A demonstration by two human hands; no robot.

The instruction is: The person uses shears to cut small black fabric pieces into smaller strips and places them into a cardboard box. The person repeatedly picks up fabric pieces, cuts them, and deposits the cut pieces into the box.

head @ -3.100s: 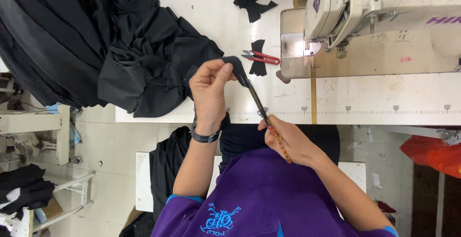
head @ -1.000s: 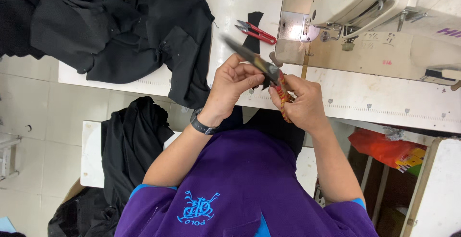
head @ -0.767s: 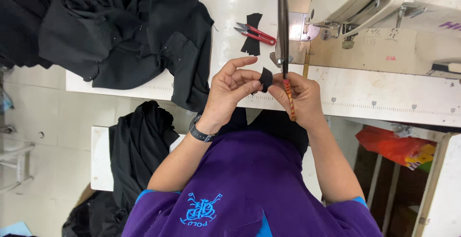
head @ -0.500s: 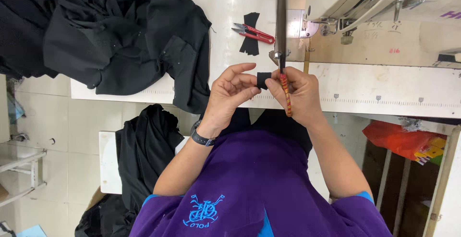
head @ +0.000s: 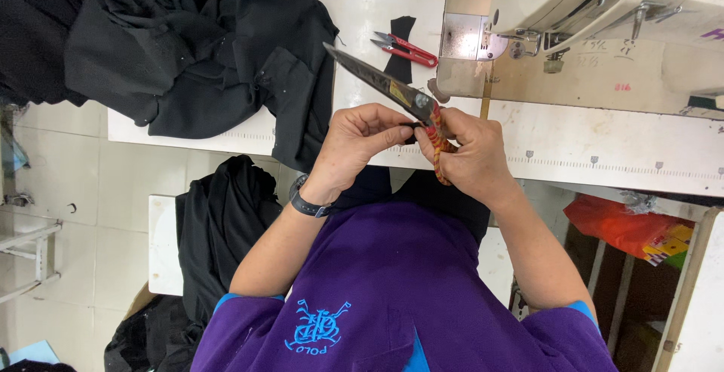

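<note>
Where the shears' blades stood straight up toward the machine half a second ago, they now slant up-left over the white surface (head: 362, 10), past the black garment heap (head: 173, 48). The left hand (head: 358, 142) pinches a small dark fabric piece against the large shears (head: 392, 91), and the right hand (head: 467, 157) is closed around their orange-wrapped handle. Red thread snips (head: 407, 46) and the sewing machine (head: 588, 3) lie just beyond, crowding the blade tips.
</note>
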